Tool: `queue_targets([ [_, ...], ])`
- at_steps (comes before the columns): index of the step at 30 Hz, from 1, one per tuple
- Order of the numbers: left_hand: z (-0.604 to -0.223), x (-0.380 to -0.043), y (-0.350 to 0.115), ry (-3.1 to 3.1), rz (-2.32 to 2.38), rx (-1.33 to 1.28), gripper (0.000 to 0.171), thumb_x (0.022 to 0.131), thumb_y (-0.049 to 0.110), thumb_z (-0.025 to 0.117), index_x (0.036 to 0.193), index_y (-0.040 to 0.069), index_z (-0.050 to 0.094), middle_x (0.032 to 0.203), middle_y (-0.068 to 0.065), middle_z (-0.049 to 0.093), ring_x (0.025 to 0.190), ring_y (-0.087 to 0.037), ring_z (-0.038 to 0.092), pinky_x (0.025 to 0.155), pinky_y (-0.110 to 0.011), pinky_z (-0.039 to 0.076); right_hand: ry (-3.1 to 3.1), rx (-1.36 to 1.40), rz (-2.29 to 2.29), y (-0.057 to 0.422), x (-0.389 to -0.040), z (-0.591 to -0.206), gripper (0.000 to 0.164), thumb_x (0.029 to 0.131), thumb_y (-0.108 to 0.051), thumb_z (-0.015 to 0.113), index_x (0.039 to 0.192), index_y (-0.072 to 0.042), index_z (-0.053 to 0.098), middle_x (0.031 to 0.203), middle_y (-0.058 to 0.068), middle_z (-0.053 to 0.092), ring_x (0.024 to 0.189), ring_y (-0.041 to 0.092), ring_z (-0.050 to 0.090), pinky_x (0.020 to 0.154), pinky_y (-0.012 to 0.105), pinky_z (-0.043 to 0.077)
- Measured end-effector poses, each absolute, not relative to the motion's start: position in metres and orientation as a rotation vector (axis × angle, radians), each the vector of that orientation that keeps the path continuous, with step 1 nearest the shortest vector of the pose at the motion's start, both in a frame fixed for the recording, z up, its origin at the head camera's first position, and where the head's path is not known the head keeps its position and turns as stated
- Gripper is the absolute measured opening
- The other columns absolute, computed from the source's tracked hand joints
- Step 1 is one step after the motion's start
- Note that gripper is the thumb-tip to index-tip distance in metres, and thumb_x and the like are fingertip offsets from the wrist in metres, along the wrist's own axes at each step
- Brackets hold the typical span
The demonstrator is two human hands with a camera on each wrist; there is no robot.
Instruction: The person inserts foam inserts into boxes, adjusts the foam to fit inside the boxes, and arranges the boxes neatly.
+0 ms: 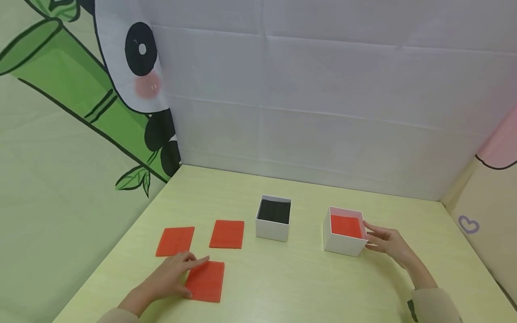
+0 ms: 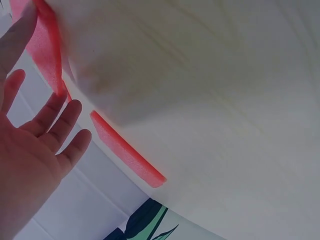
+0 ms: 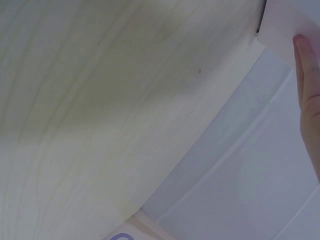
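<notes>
My left hand (image 1: pixel 169 276) is at the left side of the nearest red square sheet (image 1: pixel 208 282), its thumb at the near corner and index finger at the far edge, pinching it between them. In the left wrist view this thick, soft-looking sheet (image 2: pixel 45 47) bends slightly near the thumb, while the other fingers stay extended. My right hand (image 1: pixel 389 244) touches the right side of a white box (image 1: pixel 343 244) with fairly straight fingers. Inside that box lies red material (image 1: pixel 346 226). The right wrist view shows fingertips against the box wall (image 3: pixel 282 30).
Two more red squares (image 1: pixel 175 241) lie beyond my left hand, the other red square (image 1: pixel 227 234) nearer the middle. Between them and the red-filled box stands a second white box (image 1: pixel 272 231) holding black material (image 1: pixel 274 211). A pale cloth wall (image 1: pixel 303 112) rises behind the table.
</notes>
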State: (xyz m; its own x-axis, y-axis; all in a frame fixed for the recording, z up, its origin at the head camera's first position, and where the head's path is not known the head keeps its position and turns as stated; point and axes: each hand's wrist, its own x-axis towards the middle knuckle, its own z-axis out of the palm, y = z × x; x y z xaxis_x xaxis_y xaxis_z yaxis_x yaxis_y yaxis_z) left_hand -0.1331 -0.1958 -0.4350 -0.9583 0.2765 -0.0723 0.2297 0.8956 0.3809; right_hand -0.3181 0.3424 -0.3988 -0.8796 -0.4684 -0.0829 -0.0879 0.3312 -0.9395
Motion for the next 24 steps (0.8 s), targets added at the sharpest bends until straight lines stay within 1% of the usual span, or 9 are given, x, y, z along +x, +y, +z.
queue_targets([
  [2, -0.434, -0.133, -0.195, 2.962, 0.54, 0.413, 0.079, 0.057, 0.038, 0.082, 0.129, 0.024, 0.051, 0.096, 0.006, 0.042, 0.085, -0.012, 0.04, 0.067, -0.031, 0.041, 2.261, -0.485, -1.568, 0.342, -0.318, -0.399, 0.056, 0.089, -0.011, 0.055, 0.133, 0.007, 0.027, 0.133, 0.034, 0.027, 0.097, 0.008, 0.058, 0.076, 0.035, 0.048],
  [5, -0.432, -0.132, -0.193, 2.976, 0.55, 0.418, 0.075, 0.057, 0.034, 0.083, 0.125, 0.023, 0.055, 0.092, 0.006, 0.038, 0.081, -0.011, 0.038, 0.064, -0.026, 0.039, 2.258, -0.481, -1.571, 0.342, -0.318, -0.4, 0.055, 0.089, -0.01, 0.055, 0.133, 0.007, 0.028, 0.132, 0.034, 0.027, 0.094, 0.004, 0.058, 0.075, 0.035, 0.048],
  [10, -0.43, -0.131, -0.189, 2.937, 0.682, 0.414, 0.069, 0.058, 0.022, 0.084, 0.122, 0.02, 0.058, 0.092, 0.002, 0.033, 0.079, -0.014, 0.036, 0.058, -0.022, 0.037, 2.254, -0.504, -1.566, 0.343, -0.318, -0.399, 0.055, 0.089, -0.011, 0.054, 0.133, 0.009, 0.027, 0.131, 0.036, 0.026, 0.095, 0.005, 0.058, 0.075, 0.036, 0.048],
  [14, -0.43, -0.131, -0.186, 2.849, 0.821, 0.383, 0.068, 0.06, 0.011, 0.082, 0.123, 0.018, 0.057, 0.094, -0.002, 0.03, 0.079, -0.017, 0.037, 0.052, -0.02, 0.038, 2.251, -0.495, -1.575, 0.342, -0.317, -0.398, 0.055, 0.089, -0.011, 0.055, 0.133, 0.008, 0.027, 0.131, 0.035, 0.027, 0.094, 0.004, 0.058, 0.075, 0.036, 0.048],
  [16, -0.429, -0.131, -0.184, 2.821, 0.862, 0.372, 0.068, 0.061, 0.006, 0.08, 0.124, 0.018, 0.056, 0.096, -0.003, 0.029, 0.076, -0.016, 0.038, 0.05, -0.02, 0.039, 2.243, -0.499, -1.58, 0.342, -0.317, -0.397, 0.056, 0.089, -0.01, 0.055, 0.133, 0.009, 0.027, 0.132, 0.035, 0.027, 0.094, 0.004, 0.058, 0.075, 0.036, 0.048],
  [20, -0.429, -0.13, -0.183, 2.803, 0.912, 0.384, 0.071, 0.061, 0.0, 0.078, 0.125, 0.019, 0.055, 0.103, -0.005, 0.031, 0.074, -0.016, 0.04, 0.049, -0.021, 0.039, 2.236, -0.506, -1.587, 0.342, -0.317, -0.397, 0.055, 0.089, -0.01, 0.055, 0.133, 0.008, 0.026, 0.131, 0.035, 0.027, 0.095, 0.006, 0.058, 0.075, 0.037, 0.048],
  [22, -0.429, -0.131, -0.183, 2.792, 0.941, 0.377, 0.072, 0.061, -0.003, 0.077, 0.126, 0.02, 0.054, 0.108, -0.006, 0.031, 0.07, -0.016, 0.042, 0.049, -0.022, 0.04, 2.234, -0.51, -1.585, 0.343, -0.318, -0.398, 0.055, 0.089, -0.01, 0.054, 0.133, 0.009, 0.026, 0.131, 0.036, 0.027, 0.095, 0.007, 0.058, 0.075, 0.037, 0.048],
  [24, -0.43, -0.131, -0.182, 2.771, 0.963, 0.34, 0.074, 0.062, -0.004, 0.076, 0.127, 0.021, 0.053, 0.112, -0.007, 0.033, 0.074, -0.017, 0.043, 0.051, -0.022, 0.041, 2.238, -0.503, -1.582, 0.342, -0.318, -0.398, 0.055, 0.089, -0.01, 0.054, 0.133, 0.008, 0.027, 0.131, 0.035, 0.028, 0.095, 0.007, 0.058, 0.075, 0.037, 0.048],
])
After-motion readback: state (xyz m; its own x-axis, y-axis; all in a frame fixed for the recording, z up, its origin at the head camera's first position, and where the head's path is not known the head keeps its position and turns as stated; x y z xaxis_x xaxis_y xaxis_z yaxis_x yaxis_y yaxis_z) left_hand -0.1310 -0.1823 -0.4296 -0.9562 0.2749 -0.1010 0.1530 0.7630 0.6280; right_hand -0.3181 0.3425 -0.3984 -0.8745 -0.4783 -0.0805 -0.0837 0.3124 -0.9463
